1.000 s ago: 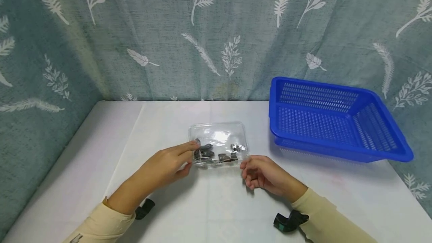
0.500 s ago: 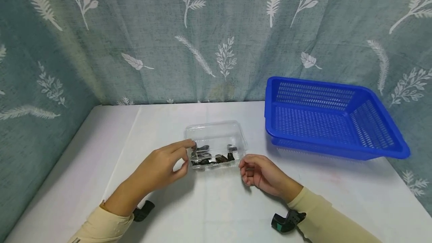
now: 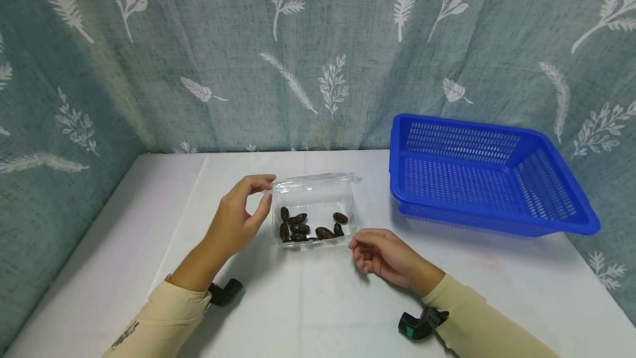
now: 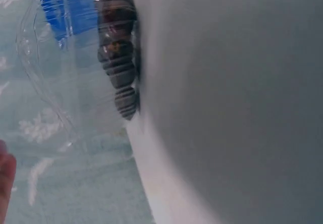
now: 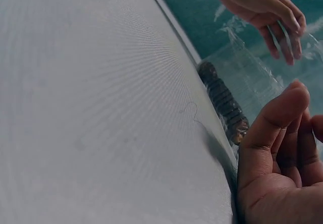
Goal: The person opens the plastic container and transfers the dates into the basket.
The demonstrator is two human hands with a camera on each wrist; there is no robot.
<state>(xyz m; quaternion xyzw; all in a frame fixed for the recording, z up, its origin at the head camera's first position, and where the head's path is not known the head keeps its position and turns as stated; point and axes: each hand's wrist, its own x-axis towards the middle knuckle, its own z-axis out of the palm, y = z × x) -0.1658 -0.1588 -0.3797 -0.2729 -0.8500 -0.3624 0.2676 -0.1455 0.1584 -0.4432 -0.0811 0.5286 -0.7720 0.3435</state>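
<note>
A clear plastic clamshell box [image 3: 314, 196] sits mid-table in the head view, its lid [image 3: 318, 181] raised and seen nearly edge-on at the back. Several dark brown dates [image 3: 324, 232] lie inside, mostly towards the front and left; the left wrist view shows the dates [image 4: 118, 47] through the ribbed wall. My left hand [image 3: 237, 217] is at the box's back left corner, thumb and index finger apart, beside the lid's edge. At the front right corner, my right hand [image 3: 390, 256] has its fingers curled and pinches the rim; the exact contact is partly hidden.
A blue perforated plastic basket [image 3: 459, 181] stands at the back right of the white table [image 3: 318, 308]. Behind the table hangs a green leaf-patterned curtain [image 3: 223, 43]. Black wrist cameras [image 3: 422, 323] sit on both forearms.
The lid has come up from over the dates and swung to the back. My left hand has moved up from the box's left side to its back left corner. The right hand has stayed put.
</note>
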